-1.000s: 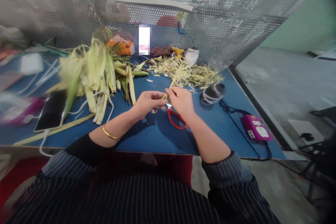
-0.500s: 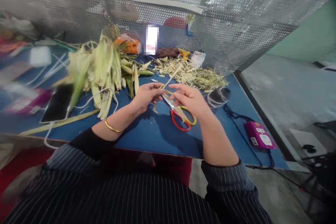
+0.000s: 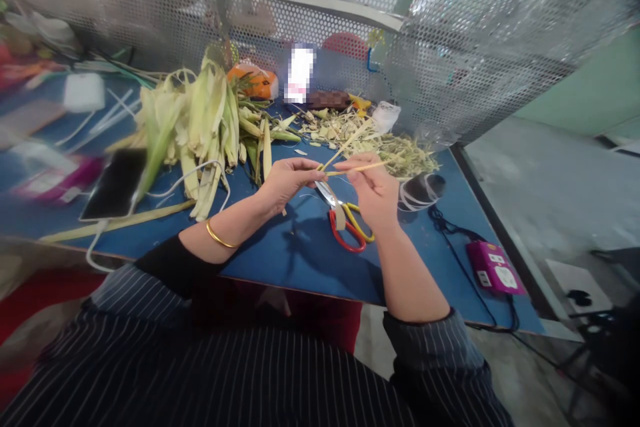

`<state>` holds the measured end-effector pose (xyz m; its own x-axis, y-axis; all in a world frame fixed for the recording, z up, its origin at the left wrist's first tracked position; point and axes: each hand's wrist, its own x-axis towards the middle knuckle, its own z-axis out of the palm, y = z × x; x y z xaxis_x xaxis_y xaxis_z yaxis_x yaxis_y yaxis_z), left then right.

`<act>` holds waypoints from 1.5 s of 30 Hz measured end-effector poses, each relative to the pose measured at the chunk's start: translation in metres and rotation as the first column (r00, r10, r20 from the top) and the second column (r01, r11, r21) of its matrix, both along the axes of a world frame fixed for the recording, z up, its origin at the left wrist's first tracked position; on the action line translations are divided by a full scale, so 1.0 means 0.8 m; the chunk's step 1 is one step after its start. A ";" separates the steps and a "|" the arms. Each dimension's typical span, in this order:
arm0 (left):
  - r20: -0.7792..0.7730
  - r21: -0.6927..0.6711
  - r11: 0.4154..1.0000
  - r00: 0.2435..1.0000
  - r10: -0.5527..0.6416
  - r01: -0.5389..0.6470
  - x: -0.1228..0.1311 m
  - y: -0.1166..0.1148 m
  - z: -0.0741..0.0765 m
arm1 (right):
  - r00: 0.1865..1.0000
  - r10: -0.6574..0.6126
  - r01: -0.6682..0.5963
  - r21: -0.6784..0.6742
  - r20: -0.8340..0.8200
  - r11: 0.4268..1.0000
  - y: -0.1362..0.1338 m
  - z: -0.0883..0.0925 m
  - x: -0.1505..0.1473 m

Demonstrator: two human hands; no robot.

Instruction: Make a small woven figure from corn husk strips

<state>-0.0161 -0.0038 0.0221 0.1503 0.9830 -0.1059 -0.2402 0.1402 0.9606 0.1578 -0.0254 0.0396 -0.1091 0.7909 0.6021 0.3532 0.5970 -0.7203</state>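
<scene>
My left hand (image 3: 286, 185) pinches the joined ends of narrow corn husk strips between thumb and fingertips. One pale strip (image 3: 347, 143) slants up and away from that pinch. A second, yellowish strip (image 3: 345, 171) runs to the right, and my right hand (image 3: 374, 195) grips it between thumb and fingers. Another strip end (image 3: 341, 219) hangs down between the hands. Under them lie scissors (image 3: 353, 249) with one red and one yellow handle, partly covered by the hanging strip and my right hand.
A husk bundle (image 3: 193, 120) lies left, with a charging phone (image 3: 114, 183) beside it. Shredded trimmings (image 3: 413, 155), an orange pack (image 3: 255, 82) and a lit screen (image 3: 300, 73) sit behind. At right are a dark spool wrapped in white cord (image 3: 424, 191) and a purple power block (image 3: 495, 268).
My right hand has closed on the yellowish strip and drawn it out to the right. My left hand keeps its pinch. The view has shifted slightly.
</scene>
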 end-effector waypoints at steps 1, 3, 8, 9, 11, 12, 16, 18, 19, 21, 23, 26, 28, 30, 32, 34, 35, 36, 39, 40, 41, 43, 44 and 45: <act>0.004 0.005 1.000 1.000 -0.005 0.005 0.001 0.000 -0.002 | 0.999 -0.016 0.017 0.022 -0.048 1.000 -0.001 0.000 -0.002; 0.027 0.010 1.000 0.999 -0.017 0.017 0.002 0.001 -0.006 | 0.989 -0.028 0.029 0.000 -0.142 1.000 -0.002 -0.001 -0.004; 0.068 -0.026 1.000 0.998 -0.009 0.011 0.004 0.003 -0.012 | 0.990 -0.062 0.040 -0.170 -0.125 0.985 -0.005 -0.001 -0.010; 0.061 -0.024 1.000 0.998 -0.001 0.003 0.004 0.002 -0.012 | 0.994 -0.067 0.050 -0.185 -0.084 0.981 -0.007 0.000 -0.010; 0.050 -0.009 1.000 0.999 0.014 -0.014 0.004 0.002 -0.011 | 0.996 -0.089 0.089 -0.188 0.011 0.978 -0.008 0.001 -0.011; 0.047 0.001 1.000 0.999 0.022 -0.022 0.004 0.001 -0.010 | 0.993 -0.107 0.116 -0.187 0.057 0.975 -0.009 0.001 -0.010; 0.032 0.025 0.999 0.999 0.036 -0.037 0.004 0.002 -0.009 | 0.980 -0.151 0.173 -0.181 0.128 0.968 -0.007 -0.003 -0.007; 0.017 0.036 0.999 0.999 0.034 -0.034 0.004 0.002 -0.011 | 0.978 -0.145 0.166 -0.142 0.147 0.976 -0.006 -0.005 -0.006; 0.013 0.043 0.999 0.999 0.031 -0.032 0.004 0.003 -0.012 | 0.976 -0.142 0.162 -0.115 0.163 0.980 -0.007 -0.005 -0.005; 0.012 0.059 0.998 1.000 0.021 -0.022 0.004 0.002 -0.013 | 0.969 -0.149 0.165 -0.064 0.198 0.984 -0.008 -0.005 -0.006; 0.012 0.070 0.998 1.000 0.007 -0.007 0.004 0.001 -0.014 | 0.961 -0.168 0.178 -0.028 0.219 0.984 -0.010 -0.003 -0.007; 0.005 0.075 0.997 1.000 -0.011 0.010 0.004 -0.001 -0.014 | 0.961 -0.171 0.179 -0.018 0.215 0.984 -0.010 -0.002 -0.007; 0.003 0.075 0.997 1.000 -0.016 0.016 0.005 -0.002 -0.013 | 0.965 -0.162 0.173 -0.033 0.206 0.984 -0.009 -0.003 -0.007; 0.004 0.069 0.998 1.000 -0.010 0.009 0.005 -0.002 -0.013 | 0.965 -0.163 0.176 -0.049 0.204 0.983 -0.009 -0.004 -0.007; 0.002 0.055 0.998 1.000 0.001 -0.001 0.006 -0.002 -0.012 | 0.964 -0.173 0.188 -0.061 0.200 0.980 -0.009 -0.005 -0.007; 0.008 0.038 0.999 1.000 0.006 -0.007 0.007 -0.002 -0.012 | 0.964 -0.189 0.208 -0.084 0.189 0.975 -0.009 -0.006 -0.008; 0.011 0.031 0.999 1.000 0.006 -0.007 0.007 -0.002 -0.012 | 0.962 -0.204 0.225 -0.100 0.183 0.969 -0.010 -0.006 -0.009; 0.014 0.027 1.000 1.000 0.007 -0.007 0.008 -0.002 -0.012 | 0.959 -0.221 0.244 -0.116 0.179 0.963 -0.009 -0.007 -0.010; 0.021 0.031 0.999 1.000 0.008 -0.009 0.011 -0.003 -0.013 | 0.945 -0.272 0.300 -0.149 0.183 0.942 -0.009 -0.008 -0.012; 0.022 0.039 0.999 1.000 0.011 -0.012 0.012 -0.003 -0.014 | 0.942 -0.280 0.309 -0.155 0.186 0.938 -0.009 -0.009 -0.012; 0.022 0.052 0.999 1.000 0.016 -0.017 0.012 -0.003 -0.015 | 0.940 -0.283 0.314 -0.159 0.190 0.936 -0.009 -0.009 -0.013; 0.011 0.082 0.996 1.000 0.029 -0.030 0.013 -0.004 -0.018 | 0.935 -0.290 0.324 -0.159 0.205 0.932 -0.009 -0.010 -0.015; 0.001 0.097 0.995 0.999 0.036 -0.036 0.013 -0.004 -0.020 | 0.930 -0.298 0.334 -0.156 0.215 0.930 -0.010 -0.010 -0.015; -0.014 0.112 0.993 0.999 0.043 -0.041 0.013 -0.004 -0.022 | 0.924 -0.307 0.345 -0.153 0.227 0.926 -0.010 -0.010 -0.016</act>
<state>-0.0055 -0.0068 0.0048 0.1080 0.9941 0.0030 -0.2282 0.0219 0.9734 0.1449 -0.0332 0.0314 0.0740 0.8982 0.4332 0.6497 0.2862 -0.7043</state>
